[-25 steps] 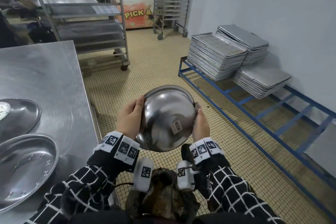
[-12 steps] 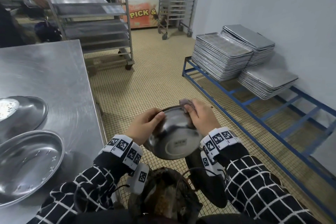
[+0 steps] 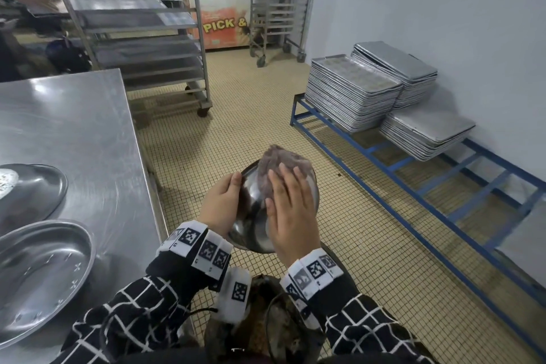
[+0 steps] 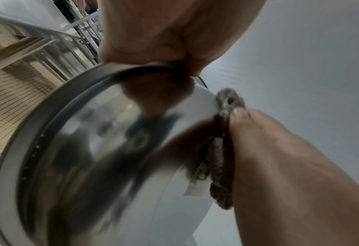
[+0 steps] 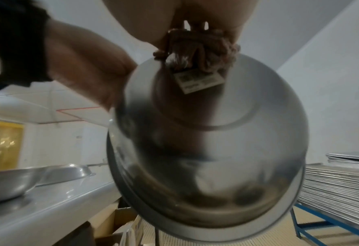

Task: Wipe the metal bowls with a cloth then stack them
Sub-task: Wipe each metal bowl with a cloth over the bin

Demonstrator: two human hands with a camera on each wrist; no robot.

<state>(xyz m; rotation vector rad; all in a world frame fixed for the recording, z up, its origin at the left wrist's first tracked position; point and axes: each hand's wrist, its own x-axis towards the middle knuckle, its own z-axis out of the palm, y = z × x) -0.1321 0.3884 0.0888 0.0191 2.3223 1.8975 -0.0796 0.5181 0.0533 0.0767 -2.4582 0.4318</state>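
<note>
**Bowl Wiping: Outer Surface Pass, Stacking Pending**

While the left hand (image 3: 221, 205) grips the rim of the metal bowl (image 3: 251, 213), its fingers curled over the edge, the bowl is held in the air above the tiled floor (image 3: 251, 115), beside the steel table (image 3: 74, 127) and not resting on it. The bowl is turned with its underside toward the person; the right wrist view shows the flat base ring and a paper label (image 5: 199, 81) stuck to it.

The right hand (image 3: 291, 210) lies flat on the underside with fingers straight, pressing the cloth (image 3: 277, 165) against the metal. The cloth is bunched, grey-brown, and projects past the fingertips at the far rim. In the left wrist view it is sandwiched between palm and bowl wall.

Task status, as judged from these views:

1. Wiping of this bowl is under way on the outside. Whether the inside has been wiped cannot be told.
2. Two wide metal bowls stand on the table: the near bowl (image 3: 41, 278) and the far bowl (image 3: 29, 192). They sit side by side, not nested. Whether either has been wiped cannot be told.
3. No stack is visible, so stacking appears wholly outstanding.

Remaining work is therefore most of the task: finish this bowl, treat the others as needed, then nest all of them
</note>
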